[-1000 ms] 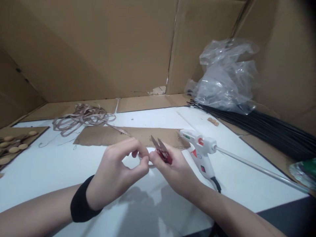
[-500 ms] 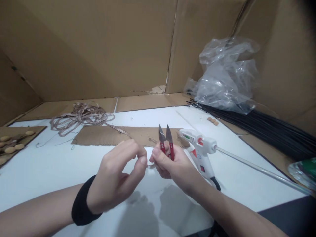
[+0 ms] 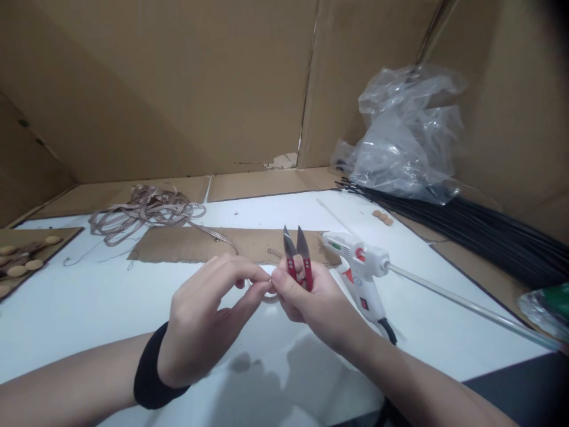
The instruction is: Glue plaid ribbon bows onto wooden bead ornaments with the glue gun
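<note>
My left hand [image 3: 208, 320], with a black band at the wrist, is closed in a pinch, thumb and forefinger meeting my right fingertips. Between and just below the two hands curves a narrow brown checked ribbon [image 3: 269, 298]; the fingers cover its ends. A pair of thread snips [image 3: 291, 258] with red handles rests in my right hand [image 3: 317, 299], blades pointing up and apart. The right thumb and forefinger pinch at the ribbon too. A short scrap of ribbon [image 3: 274, 252] lies on a cardboard strip [image 3: 173, 244] behind the hands.
A white glue gun [image 3: 362, 270] with a long glue stick lies right of my hands. Tangled ribbon [image 3: 151, 210] is at back left, near wooden discs [image 3: 18, 271] on cardboard. Black rods [image 3: 480, 237] and a clear plastic bag [image 3: 404, 142] occupy the right.
My left hand has shifted slightly right, its fingertips now reaching the right fingertips. Its fingers have straightened into a pinch. The right hand and snips have barely moved.
</note>
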A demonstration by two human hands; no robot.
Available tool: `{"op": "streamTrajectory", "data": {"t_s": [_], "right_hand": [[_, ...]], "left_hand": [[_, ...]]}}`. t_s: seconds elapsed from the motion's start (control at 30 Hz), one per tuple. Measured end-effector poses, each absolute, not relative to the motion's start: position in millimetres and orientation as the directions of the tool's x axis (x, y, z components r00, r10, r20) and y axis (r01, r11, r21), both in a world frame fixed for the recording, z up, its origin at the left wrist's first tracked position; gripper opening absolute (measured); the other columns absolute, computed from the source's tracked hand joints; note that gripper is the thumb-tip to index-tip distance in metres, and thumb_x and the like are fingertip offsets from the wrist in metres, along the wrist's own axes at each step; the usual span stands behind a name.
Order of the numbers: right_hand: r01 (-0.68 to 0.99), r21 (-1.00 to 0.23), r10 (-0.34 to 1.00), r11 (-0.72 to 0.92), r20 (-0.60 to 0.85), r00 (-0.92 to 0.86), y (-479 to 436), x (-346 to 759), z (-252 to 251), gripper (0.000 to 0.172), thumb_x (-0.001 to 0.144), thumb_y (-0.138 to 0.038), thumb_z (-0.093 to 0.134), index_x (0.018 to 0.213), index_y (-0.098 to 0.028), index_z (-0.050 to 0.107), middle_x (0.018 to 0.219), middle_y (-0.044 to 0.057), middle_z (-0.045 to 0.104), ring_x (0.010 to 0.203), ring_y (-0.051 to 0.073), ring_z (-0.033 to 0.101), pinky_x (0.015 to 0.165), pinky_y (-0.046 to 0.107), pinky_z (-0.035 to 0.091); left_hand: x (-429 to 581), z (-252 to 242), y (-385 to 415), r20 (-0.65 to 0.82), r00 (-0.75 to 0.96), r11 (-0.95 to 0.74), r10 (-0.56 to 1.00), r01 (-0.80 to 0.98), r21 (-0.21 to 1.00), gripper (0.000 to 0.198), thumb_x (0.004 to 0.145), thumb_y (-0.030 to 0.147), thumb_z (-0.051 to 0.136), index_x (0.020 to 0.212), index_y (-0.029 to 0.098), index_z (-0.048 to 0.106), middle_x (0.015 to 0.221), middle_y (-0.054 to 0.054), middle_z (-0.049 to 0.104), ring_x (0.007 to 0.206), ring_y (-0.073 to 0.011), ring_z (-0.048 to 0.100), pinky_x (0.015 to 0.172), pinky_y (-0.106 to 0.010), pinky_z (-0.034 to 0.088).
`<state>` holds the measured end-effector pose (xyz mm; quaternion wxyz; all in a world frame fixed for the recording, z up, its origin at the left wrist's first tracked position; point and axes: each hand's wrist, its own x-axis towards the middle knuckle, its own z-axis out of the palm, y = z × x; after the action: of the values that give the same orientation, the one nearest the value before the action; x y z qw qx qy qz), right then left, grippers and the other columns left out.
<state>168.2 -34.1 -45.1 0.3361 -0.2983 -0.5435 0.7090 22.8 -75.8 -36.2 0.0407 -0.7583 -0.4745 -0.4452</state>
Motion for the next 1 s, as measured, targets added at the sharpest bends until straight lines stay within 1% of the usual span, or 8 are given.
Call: {"op": "streamTrajectory", "data": {"t_s": [0.27, 0.43, 0.6, 0.67, 0.8, 0.87, 0.93, 1.0], "right_hand": [[-0.149, -0.978, 0.809, -0.149, -0.033, -0.587, -35.7, 167.6, -48.4, 0.028, 0.080, -0.040, 0.053, 0.065, -0.018, 0.043, 0.050, -0.009, 0.032, 0.043, 0.004, 0.026, 0.040, 0.019, 0.020], [-0.152, -0.982, 0.824, -0.108, -0.003, -0.567, -36.6, 166.1, -51.7, 0.029, 0.082, -0.039, 0.051, 0.064, -0.018, 0.041, 0.051, -0.009, 0.030, 0.044, 0.004, 0.026, 0.039, 0.019, 0.020], [-0.289, -0.923, 0.797, -0.255, -0.031, -0.604, -32.0, 167.9, -49.3, 0.028, 0.084, -0.036, 0.049, 0.064, -0.018, 0.043, 0.044, -0.011, 0.024, 0.038, 0.004, 0.018, 0.036, 0.018, 0.014], [-0.393, -0.848, 0.767, -0.354, -0.023, -0.641, -28.1, 170.2, -47.2, 0.031, 0.086, -0.037, 0.045, 0.062, -0.018, 0.042, 0.043, -0.012, 0.018, 0.037, 0.004, 0.014, 0.035, 0.018, 0.011], [-0.558, -0.699, 0.760, -0.446, 0.034, -0.649, -20.3, 174.0, -44.4, 0.036, 0.089, -0.035, 0.040, 0.057, -0.018, 0.038, 0.045, -0.010, 0.017, 0.038, 0.005, 0.015, 0.036, 0.017, 0.014], [-0.618, -0.652, 0.774, -0.439, 0.075, -0.629, -17.9, 174.1, -44.5, 0.038, 0.089, -0.034, 0.039, 0.055, -0.018, 0.038, 0.045, -0.009, 0.021, 0.039, 0.006, 0.019, 0.038, 0.017, 0.019], [-0.662, -0.616, 0.787, -0.426, 0.108, -0.608, -16.4, 173.2, -45.4, 0.039, 0.090, -0.033, 0.038, 0.053, -0.017, 0.037, 0.047, -0.008, 0.026, 0.041, 0.007, 0.024, 0.041, 0.018, 0.024], [-0.688, -0.591, 0.797, -0.421, 0.122, -0.592, -15.5, 172.0, -46.3, 0.040, 0.090, -0.031, 0.036, 0.052, -0.017, 0.037, 0.048, -0.007, 0.028, 0.042, 0.007, 0.027, 0.045, 0.019, 0.027]], "left_hand": [[23.7, -39.5, -76.4, 0.764, 0.163, -0.573, 0.624, 0.761, 0.305, 0.012, 0.074, 0.008, 0.060, 0.074, 0.019, 0.056, 0.065, 0.004, 0.064, 0.059, -0.0089, 0.057, 0.056, -0.021, 0.044], [23.3, -40.8, -74.5, 0.742, 0.219, -0.566, 0.634, 0.785, 0.252, 0.011, 0.075, 0.008, 0.057, 0.074, 0.018, 0.054, 0.065, 0.002, 0.062, 0.058, -0.0098, 0.056, 0.055, -0.022, 0.042], [15.7, -50.5, -73.3, 0.688, 0.376, -0.711, 0.621, 0.641, 0.291, 0.014, 0.079, 0.005, 0.046, 0.083, 0.019, 0.046, 0.070, -0.001, 0.055, 0.064, -0.0123, 0.050, 0.059, -0.024, 0.043], [11.2, -52.3, -71.3, 0.706, 0.352, -0.723, 0.614, 0.610, 0.325, 0.013, 0.081, 0.006, 0.039, 0.081, 0.019, 0.042, 0.070, -0.001, 0.050, 0.064, -0.0127, 0.048, 0.059, -0.025, 0.041], [-1.9, -42.0, -55.0, 0.664, 0.201, -0.539, 0.721, 0.764, 0.355, 0.017, 0.085, 0.013, 0.033, 0.070, 0.019, 0.039, 0.062, 0.002, 0.039, 0.054, -0.0111, 0.040, 0.052, -0.024, 0.034], [-14.9, -30.9, -39.1, 0.638, 0.171, -0.431, 0.751, 0.859, 0.277, 0.029, 0.086, 0.021, 0.037, 0.057, 0.019, 0.037, 0.052, 0.005, 0.030, 0.045, -0.0097, 0.031, 0.046, -0.024, 0.027], [-36.8, -18.0, -21.4, 0.578, 0.174, -0.345, 0.797, 0.917, 0.201, 0.030, 0.083, 0.027, 0.045, 0.054, 0.019, 0.042, 0.047, 0.006, 0.031, 0.041, -0.0085, 0.030, 0.044, -0.022, 0.024], [-69.0, -5.1, -7.3, 0.521, 0.099, -0.233, 0.848, 0.952, 0.198, 0.021, 0.075, 0.028, 0.057, 0.057, 0.019, 0.053, 0.045, 0.007, 0.036, 0.040, -0.0088, 0.034, 0.045, -0.021, 0.025]]}}
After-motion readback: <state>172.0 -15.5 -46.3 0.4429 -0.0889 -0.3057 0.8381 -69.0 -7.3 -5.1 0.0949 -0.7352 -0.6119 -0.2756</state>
